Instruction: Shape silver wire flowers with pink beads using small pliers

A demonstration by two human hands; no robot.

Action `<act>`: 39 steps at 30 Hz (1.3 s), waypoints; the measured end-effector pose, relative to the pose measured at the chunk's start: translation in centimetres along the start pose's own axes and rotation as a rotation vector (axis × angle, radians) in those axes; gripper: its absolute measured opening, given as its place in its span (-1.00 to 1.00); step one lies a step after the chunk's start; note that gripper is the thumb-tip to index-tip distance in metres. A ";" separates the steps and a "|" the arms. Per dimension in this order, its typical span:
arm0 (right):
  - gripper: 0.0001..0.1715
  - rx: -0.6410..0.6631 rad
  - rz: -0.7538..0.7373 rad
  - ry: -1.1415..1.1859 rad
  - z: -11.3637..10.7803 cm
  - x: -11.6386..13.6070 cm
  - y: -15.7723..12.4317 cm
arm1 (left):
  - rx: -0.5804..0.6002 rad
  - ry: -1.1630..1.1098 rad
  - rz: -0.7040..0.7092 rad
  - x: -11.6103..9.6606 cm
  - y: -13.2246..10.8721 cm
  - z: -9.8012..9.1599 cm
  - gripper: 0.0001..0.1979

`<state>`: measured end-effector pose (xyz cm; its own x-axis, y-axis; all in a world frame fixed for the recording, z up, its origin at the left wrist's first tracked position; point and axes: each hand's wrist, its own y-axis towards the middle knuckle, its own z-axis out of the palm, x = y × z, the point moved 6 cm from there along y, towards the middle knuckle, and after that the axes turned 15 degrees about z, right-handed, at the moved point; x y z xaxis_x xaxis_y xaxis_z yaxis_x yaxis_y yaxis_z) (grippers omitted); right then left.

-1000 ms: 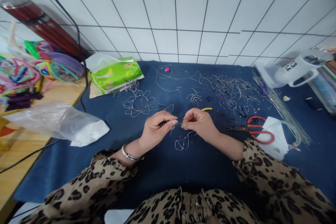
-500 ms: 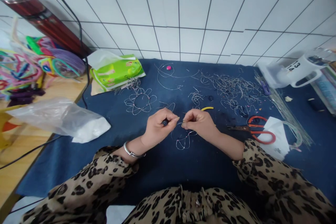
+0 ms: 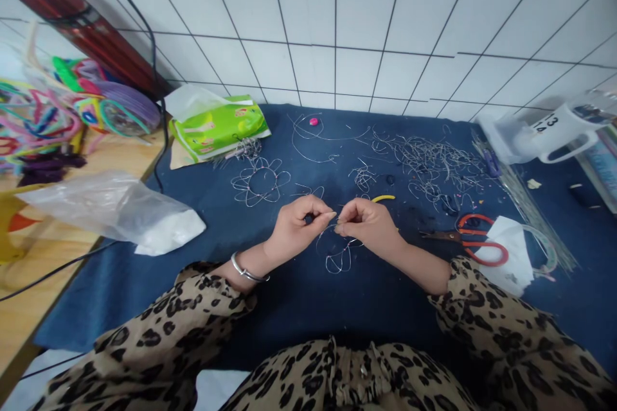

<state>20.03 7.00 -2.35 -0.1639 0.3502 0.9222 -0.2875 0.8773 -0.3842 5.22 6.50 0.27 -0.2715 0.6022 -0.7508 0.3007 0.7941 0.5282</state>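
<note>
Thumb and forefinger of my left hand (image 3: 301,226) are pinched together on thin silver wire, fingertips almost meeting those of my right hand (image 3: 369,226). The right fingers also pinch the wire. Below them hangs or lies the looped wire (image 3: 339,263), with small pinkish spots along it; part of it is hidden by my hands. A flower-shaped wire ring (image 3: 261,182) with several petal loops lies to the left. Behind my right hand a yellow handle (image 3: 384,197) pokes out; the rest of that tool is covered.
Red-handled scissors (image 3: 484,250) lie on white paper at right, near straight wires (image 3: 540,221). Tangled wire offcuts (image 3: 429,160) spread at the back right. A green tissue pack (image 3: 219,128), a plastic bag (image 3: 116,212) and a red thermos (image 3: 87,32) are left; a white mug (image 3: 559,131) stands right.
My fingertips have come slightly closer together, both hands still pinching. The whole view has shifted a little; the things on the table have stayed put.
</note>
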 end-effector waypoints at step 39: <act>-0.82 0.047 0.008 -0.029 0.3 -0.1 -0.1 | 0.005 -0.558 -0.288 1.8 -0.3 0.8 -0.84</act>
<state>19.75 6.80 -2.41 -0.1937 0.3471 0.9176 -0.3302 0.8577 -0.3942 5.38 7.30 -1.59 0.1758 0.2294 -0.9573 0.2915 0.9167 0.2732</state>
